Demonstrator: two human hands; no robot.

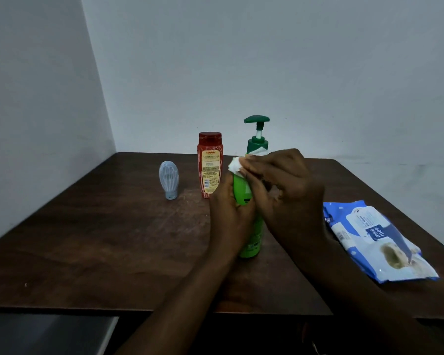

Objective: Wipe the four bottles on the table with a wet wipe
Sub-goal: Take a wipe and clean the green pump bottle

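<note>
A tall green pump bottle (251, 237) stands upright at the middle of the brown table (113, 252). My left hand (228, 211) grips its body from the left. My right hand (285, 185) pinches a crumpled white wet wipe (235, 165) against the bottle's upper left shoulder. Behind and to the left stands a red bottle (210, 165) with a red cap. Further left a small pale blue bottle (169, 183) stands on its cap. A fourth bottle is not visible.
A blue and white wet wipe pack (374, 239) lies flat at the right of the table, near its right edge. Grey walls close in the table at the back and left. The table's front edge runs just below my forearms.
</note>
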